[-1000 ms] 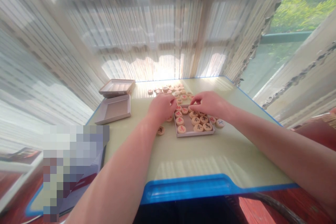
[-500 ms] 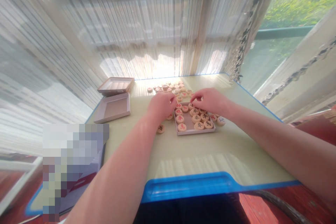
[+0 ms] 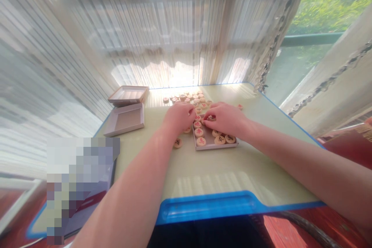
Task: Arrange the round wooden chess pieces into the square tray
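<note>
A shallow cardboard box holds round wooden Chinese chess pieces: a column of red-lettered ones along its left wall, such as a red piece, and black-lettered ones on the right, such as a black piece. My right hand reaches over the box, thumb and fingers closed on a red-lettered piece in the upper row. It hides much of the right side. By the box's upper left corner, my left hand is curled, fingertips pressed together; what lies between them is hidden. A black-lettered piece rests below it on the table.
More chess pieces are scattered at the far side of the table. At the left lie a box tray and another open box part. A flat device is at the near left. Sheer curtains hang behind.
My right hand has moved left and slightly down across the box, from the black pieces to a red piece, covering more of the right side. My left hand stays in place.
</note>
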`<state>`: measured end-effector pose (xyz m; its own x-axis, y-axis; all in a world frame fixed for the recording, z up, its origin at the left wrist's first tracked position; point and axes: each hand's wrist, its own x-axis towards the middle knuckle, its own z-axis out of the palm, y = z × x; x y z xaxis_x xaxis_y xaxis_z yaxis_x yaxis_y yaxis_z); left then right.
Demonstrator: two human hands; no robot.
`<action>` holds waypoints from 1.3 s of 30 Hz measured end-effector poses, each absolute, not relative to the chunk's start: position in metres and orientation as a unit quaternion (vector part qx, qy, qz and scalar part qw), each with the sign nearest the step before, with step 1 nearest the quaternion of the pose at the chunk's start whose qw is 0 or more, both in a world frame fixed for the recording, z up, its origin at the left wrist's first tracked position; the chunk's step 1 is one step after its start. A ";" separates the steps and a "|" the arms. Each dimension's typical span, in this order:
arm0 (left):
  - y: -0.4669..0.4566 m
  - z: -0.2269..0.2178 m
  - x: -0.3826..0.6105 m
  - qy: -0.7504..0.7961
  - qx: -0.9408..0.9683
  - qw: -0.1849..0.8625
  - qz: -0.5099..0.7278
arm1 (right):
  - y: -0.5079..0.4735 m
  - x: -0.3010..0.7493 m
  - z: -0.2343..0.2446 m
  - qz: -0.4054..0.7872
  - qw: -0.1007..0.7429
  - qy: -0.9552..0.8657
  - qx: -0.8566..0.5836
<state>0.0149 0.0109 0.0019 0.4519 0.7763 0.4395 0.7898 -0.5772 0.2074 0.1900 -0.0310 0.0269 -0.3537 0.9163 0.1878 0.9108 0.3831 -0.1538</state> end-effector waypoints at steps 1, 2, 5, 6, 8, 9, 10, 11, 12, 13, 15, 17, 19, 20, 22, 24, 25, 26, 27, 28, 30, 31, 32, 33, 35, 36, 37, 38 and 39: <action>0.011 0.002 0.015 -0.458 -0.853 0.015 -0.250 | -0.030 0.190 0.026 0.009 0.124 -0.823 -0.554; 0.011 0.002 0.014 -0.457 -0.854 0.017 -0.249 | -0.029 0.190 0.025 0.008 0.126 -0.823 -0.553; 0.011 0.003 0.014 -0.461 -0.853 0.017 -0.244 | -0.028 0.190 0.023 0.007 0.133 -0.823 -0.552; 0.011 0.003 0.014 -0.462 -0.853 0.017 -0.243 | -0.029 0.190 0.023 0.008 0.135 -0.822 -0.553; 0.011 0.003 0.015 -0.464 -0.852 0.017 -0.241 | -0.030 0.191 0.024 0.007 0.144 -0.818 -0.557; 0.011 0.003 0.015 -0.465 -0.852 0.017 -0.241 | -0.030 0.192 0.025 0.003 0.152 -0.815 -0.559; 0.011 0.003 0.015 -0.465 -0.851 0.017 -0.242 | -0.030 0.194 0.026 -0.003 0.161 -0.813 -0.560; 0.011 0.003 0.015 -0.466 -0.851 0.018 -0.242 | -0.031 0.195 0.027 -0.009 0.169 -0.810 -0.561; 0.011 0.003 0.015 -0.466 -0.851 0.018 -0.241 | -0.030 0.197 0.029 -0.015 0.174 -0.806 -0.566; 0.010 0.003 0.015 -0.466 -0.852 0.018 -0.239 | -0.029 0.198 0.030 -0.018 0.172 -0.799 -0.575; 0.010 0.003 0.015 -0.467 -0.853 0.017 -0.233 | -0.027 0.202 0.032 -0.013 0.149 -0.784 -0.603; 0.010 0.003 0.015 -0.470 -0.853 0.017 -0.228 | -0.024 0.204 0.032 -0.002 0.117 -0.769 -0.629; 0.010 0.004 0.015 -0.472 -0.851 0.019 -0.228 | -0.022 0.205 0.032 0.003 0.097 -0.763 -0.639; 0.010 0.004 0.015 -0.472 -0.851 0.019 -0.228 | -0.022 0.206 0.032 0.005 0.094 -0.762 -0.641; 0.010 0.003 0.015 -0.471 -0.852 0.019 -0.228 | -0.021 0.206 0.031 0.009 0.098 -0.764 -0.637; 0.010 0.003 0.014 -0.469 -0.853 0.019 -0.230 | -0.020 0.207 0.031 0.014 0.107 -0.771 -0.628; 0.010 0.003 0.014 -0.469 -0.852 0.019 -0.231 | -0.020 0.208 0.030 0.015 0.114 -0.774 -0.623; 0.010 0.003 0.014 -0.469 -0.852 0.018 -0.232 | -0.020 0.208 0.030 0.016 0.121 -0.776 -0.619; 0.010 0.003 0.014 -0.469 -0.852 0.017 -0.233 | -0.020 0.208 0.030 0.015 0.125 -0.778 -0.616; 0.009 0.003 0.014 -0.469 -0.852 0.016 -0.233 | -0.020 0.209 0.031 0.016 0.127 -0.779 -0.613; 0.009 0.003 0.014 -0.468 -0.853 0.013 -0.233 | -0.021 0.208 0.032 0.018 0.127 -0.783 -0.608; 0.009 0.004 0.014 -0.467 -0.853 0.012 -0.233 | -0.021 0.208 0.032 0.020 0.126 -0.785 -0.607; 0.009 0.003 0.014 -0.466 -0.853 0.012 -0.234 | -0.022 0.208 0.033 0.021 0.125 -0.785 -0.606; 0.009 0.003 0.014 -0.465 -0.853 0.013 -0.237 | -0.022 0.207 0.033 0.023 0.125 -0.784 -0.607; 0.010 0.003 0.014 -0.464 -0.851 0.016 -0.244 | -0.023 0.206 0.033 0.025 0.126 -0.782 -0.610; 0.011 0.002 0.014 -0.465 -0.850 0.018 -0.248 | -0.023 0.206 0.032 0.026 0.125 -0.781 -0.611; 0.011 0.002 0.014 -0.467 -0.848 0.020 -0.251 | -0.023 0.206 0.032 0.027 0.124 -0.782 -0.610; 0.011 0.002 0.014 -0.470 -0.845 0.022 -0.254 | -0.023 0.206 0.031 0.027 0.124 -0.783 -0.608; 0.011 0.002 0.014 -0.474 -0.842 0.023 -0.255 | -0.023 0.205 0.031 0.026 0.124 -0.785 -0.606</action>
